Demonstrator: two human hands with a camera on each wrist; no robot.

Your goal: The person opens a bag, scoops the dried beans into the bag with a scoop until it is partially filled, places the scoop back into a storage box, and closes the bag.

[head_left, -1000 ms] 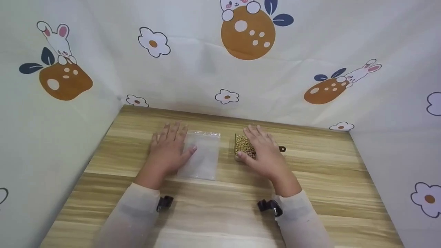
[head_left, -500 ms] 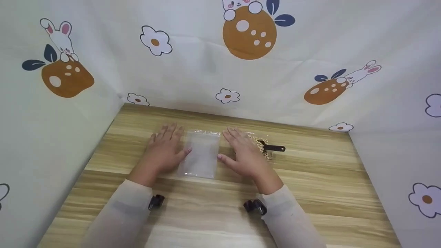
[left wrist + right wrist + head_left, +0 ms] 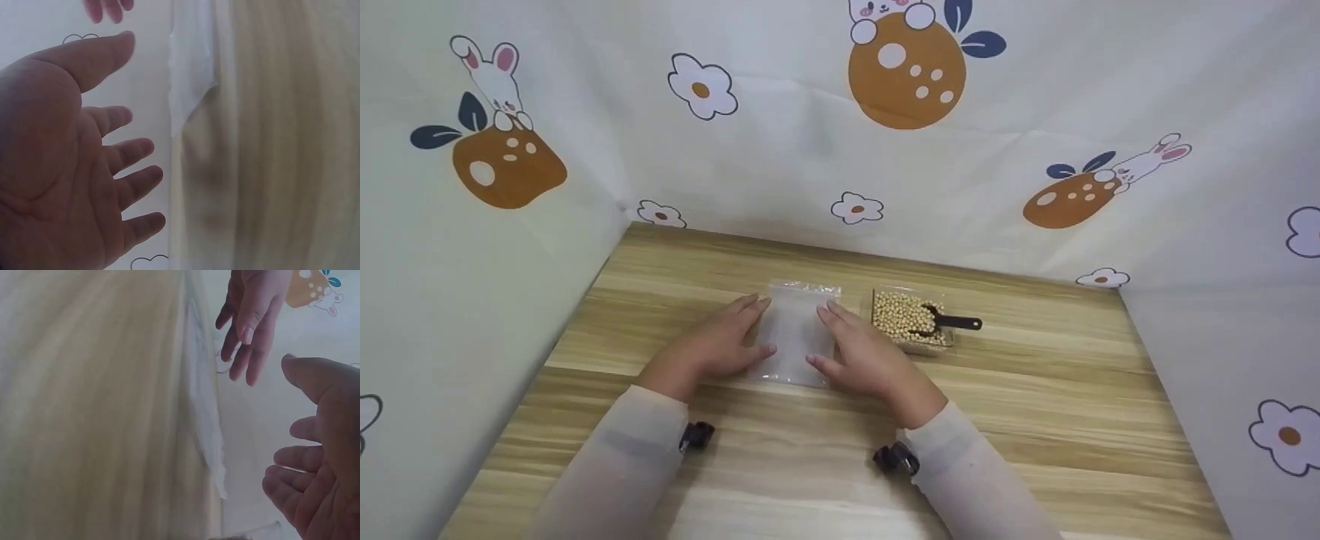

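Note:
A clear plastic zip bag point(image 3: 795, 322) lies flat on the wooden table. My left hand point(image 3: 718, 346) is over its left edge, fingers loosely extended and holding nothing. My right hand point(image 3: 870, 356) overlaps the bag's right edge from the other side, thumb and fingers apart and nothing between them. In the left wrist view, the left palm point(image 3: 62, 169) and its spread fingers are raised above the table beside the bag point(image 3: 191, 62). The right wrist view has the right hand point(image 3: 320, 450) with gently bent fingers, facing the left hand point(image 3: 256, 323).
Just right of the bag stands a clear container point(image 3: 926, 348) of yellowish, soybean-like beans point(image 3: 900, 315). A black scoop point(image 3: 960, 322) rests in the beans, handle pointing right. A printed cloth point(image 3: 780, 150) encloses the table point(image 3: 1072, 420) at the back and sides.
The right hand has moved left, off the bean container, to the bag's right edge, uncovering the beans and scoop. The left hand has shifted slightly and turned inward toward the bag.

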